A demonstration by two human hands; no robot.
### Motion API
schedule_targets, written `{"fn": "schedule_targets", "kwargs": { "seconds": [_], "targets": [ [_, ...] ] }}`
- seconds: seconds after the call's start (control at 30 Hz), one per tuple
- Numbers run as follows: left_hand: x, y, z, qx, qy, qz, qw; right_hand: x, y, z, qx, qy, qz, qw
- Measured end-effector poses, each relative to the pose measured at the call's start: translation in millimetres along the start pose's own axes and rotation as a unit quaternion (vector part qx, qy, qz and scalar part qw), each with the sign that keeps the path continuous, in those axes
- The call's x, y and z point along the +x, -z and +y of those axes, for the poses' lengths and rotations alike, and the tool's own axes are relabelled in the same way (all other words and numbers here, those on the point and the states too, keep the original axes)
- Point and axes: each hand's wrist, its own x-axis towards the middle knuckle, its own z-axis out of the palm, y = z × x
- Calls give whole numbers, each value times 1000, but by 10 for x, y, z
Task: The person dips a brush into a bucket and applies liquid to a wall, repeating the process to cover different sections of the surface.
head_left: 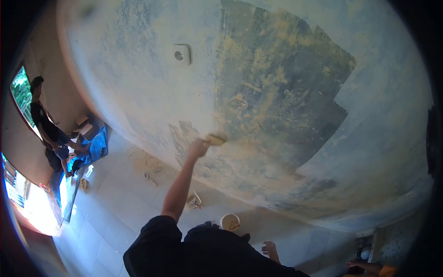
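Observation:
My left hand (198,147) reaches up to the wall and is closed on a pale brush-like tool (216,139), slightly blurred. The tool is at the wall, by the lower left edge of a large dark, mottled patch (281,87). Low in front of my body, my right hand (269,249) has its fingers partly spread, with nothing visible in it. A white bucket (230,222) stands on the floor left of that hand, with something yellowish inside.
A wall socket (182,54) is at the upper left. A tray with a tool (194,200) and debris (150,161) lie on the floor. A person (46,122) stands by a window, near a blue sheet (98,145) and boxes. Another person's hand (364,266) shows at bottom right.

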Motion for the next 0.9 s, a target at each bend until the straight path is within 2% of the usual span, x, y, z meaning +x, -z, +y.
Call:
{"fn": "schedule_targets", "kwargs": {
  "seconds": [0.07,0.1,0.13,0.2,0.23,0.27,0.3,0.4,0.43,0.5,0.53,0.57,0.63,0.7,0.8,0.87,0.9],
  "targets": [
    [125,438,132,-56,-41,-4,998,-80,-63,49,19,-25,7,999],
    [32,758,362,-39,-65,41,996,-116,-76,99,36,-48,12,998],
    [-67,1108,608,-89,-70,37,993,-143,-81,134,34,-57,11,998],
    [-156,1622,964,-94,-72,89,989,-106,-75,281,-3,-32,-2,999],
    [-93,1790,1041,-139,-133,138,971,-122,-77,327,-24,-22,-10,999],
    [-80,1969,1194,-195,-232,207,930,-141,-81,368,-47,-10,-18,999],
    [-113,2172,1413,-208,-247,248,913,-173,-87,394,-70,3,-27,997],
    [128,2627,1774,-141,-196,312,919,-158,-87,531,-129,50,-51,989],
    [293,2627,1801,-140,-188,308,922,-161,-90,553,-144,66,-59,986],
    [511,2570,1858,-206,-369,357,833,-151,-91,588,-169,99,-73,978],
    [527,2462,1793,-207,-367,353,835,-141,-89,597,-179,118,-79,974],
    [493,2291,1702,-205,-315,354,856,-153,-116,503,-175,113,-79,975],
    [375,1978,1545,-216,-235,335,886,-210,-198,317,21,-81,-10,996],
    [374,1658,1209,-228,-197,293,907,-327,-214,278,16,-64,-16,998],
    [254,1138,760,-251,-215,281,901,-351,-201,149,-20,-45,-23,999],
    [11,970,591,-238,-94,197,947,-352,-152,158,-35,-47,-33,998],
    [-12,774,417,-229,-100,212,945,-297,-130,166,-39,-40,-34,998]
  ]
}}
